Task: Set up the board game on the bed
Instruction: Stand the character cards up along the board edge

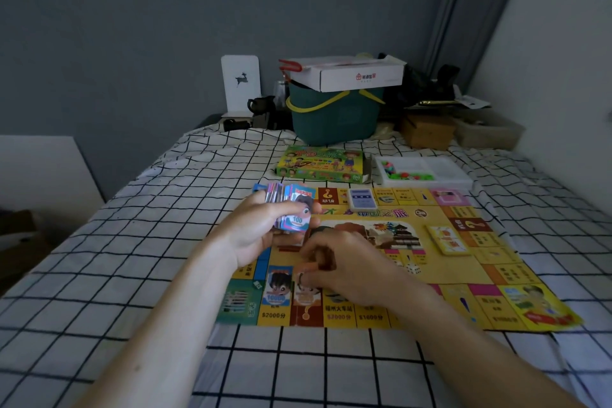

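While game board [440, 262] lies flat on checked bed [132, 242], left hand [261, 228] grips money stack [291, 209] above far-left corner; right hand [344, 262] pinches note [303, 291] at near edge. Box [321, 164], tray [427, 172] beyond.

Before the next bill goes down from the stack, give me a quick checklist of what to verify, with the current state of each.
1. Board lies flat on the bed: ok.
2. Left hand grips the stack of bills: ok.
3. Right hand pinches a bill at the board's near edge: ok; whether it lies flat yet, cannot tell.
4. Blue bill already laid beside it, face up: ok.
5. Blue card deck and yellow card deck sit on the board: ok.
6. Dice on the board: ok.
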